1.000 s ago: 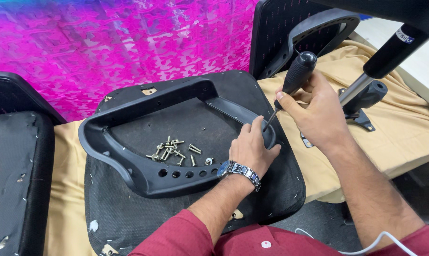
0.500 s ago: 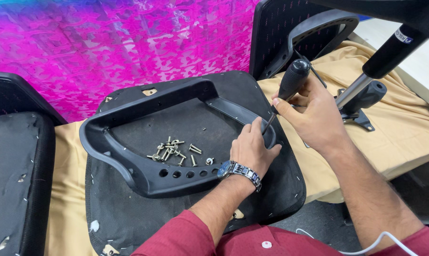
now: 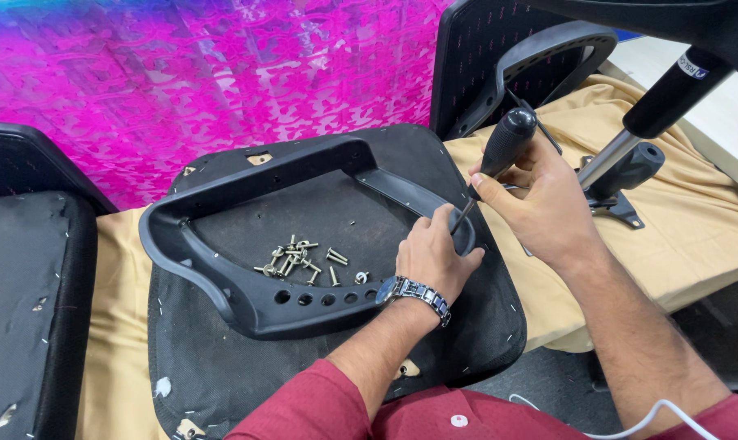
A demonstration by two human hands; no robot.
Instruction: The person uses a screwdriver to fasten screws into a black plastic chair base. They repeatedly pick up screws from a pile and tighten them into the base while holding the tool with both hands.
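Note:
An upturned black chair seat (image 3: 222, 367) lies on a cloth-covered table, with a black plastic armrest frame (image 3: 246, 301) resting on it. Several loose screws (image 3: 304, 259) are piled inside the frame. My right hand (image 3: 540, 204) grips a black-handled screwdriver (image 3: 503, 147), whose tip points down at the frame's right end. There my left hand (image 3: 434, 257), a metal watch on its wrist, rests on the frame next to the screwdriver tip; whether its fingers pinch anything is hidden.
A second black seat (image 3: 26, 310) lies at the left. A mesh chair back (image 3: 483, 65) with an armrest stands behind, and a gas-lift column with its mechanism (image 3: 630, 155) lies on the tan cloth (image 3: 695, 236) at right. A pink patterned sheet hangs behind.
My right hand has shifted slightly left and tilted the screwdriver more upright over the frame's right end. My left hand stays on the frame.

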